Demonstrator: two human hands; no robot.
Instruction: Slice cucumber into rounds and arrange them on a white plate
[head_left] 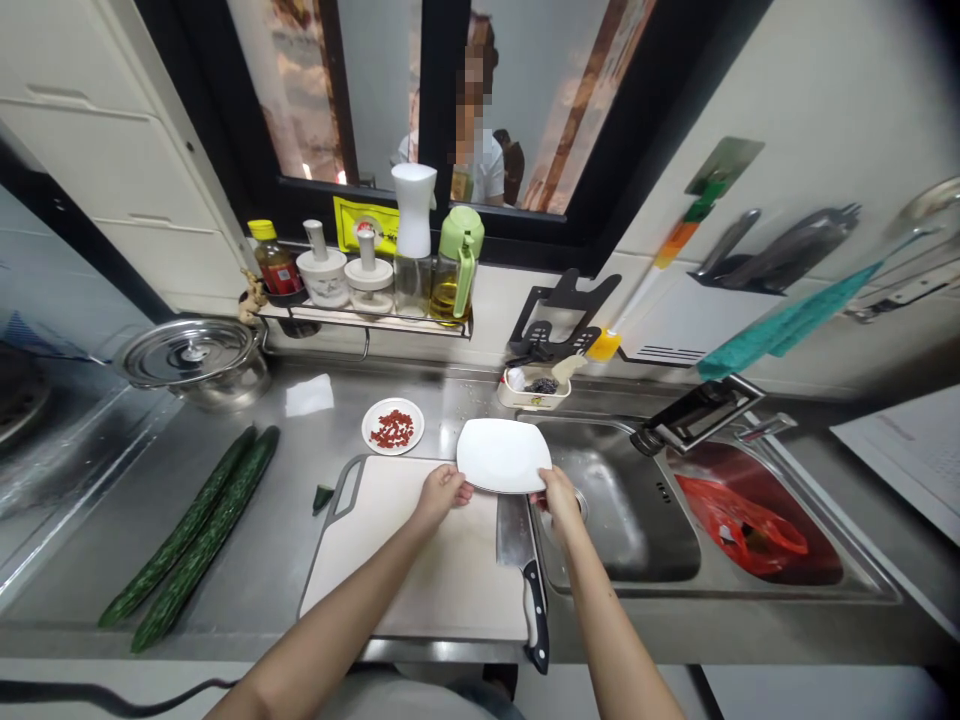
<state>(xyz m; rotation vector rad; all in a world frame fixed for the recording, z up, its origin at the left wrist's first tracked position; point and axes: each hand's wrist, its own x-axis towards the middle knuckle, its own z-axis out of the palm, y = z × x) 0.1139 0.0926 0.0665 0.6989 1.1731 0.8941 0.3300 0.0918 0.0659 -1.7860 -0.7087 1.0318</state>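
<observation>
Between my two hands is a white plate (504, 453), held above the far right part of the cutting board (420, 590). My left hand (444, 492) is closed on its near left corner, thumb on top. At the near right corner, my right hand (559, 494) grips the rim, partly over the sink's edge. A cleaver (515, 530) with a black handle lies along the board's right side, its far end hidden under the plate. To the left of the plate, a small dish (393, 426) holds red pieces. A green cucumber end (322, 497) lies beside the board's handle.
Two long cucumbers (202, 535) lie on the left counter near a lidded steel pot (193, 362). On the right is a double sink (622, 500) with a red plastic bag (739, 525). A condiment shelf (367, 318) hangs below the window; a person (484, 165) appears in the glass.
</observation>
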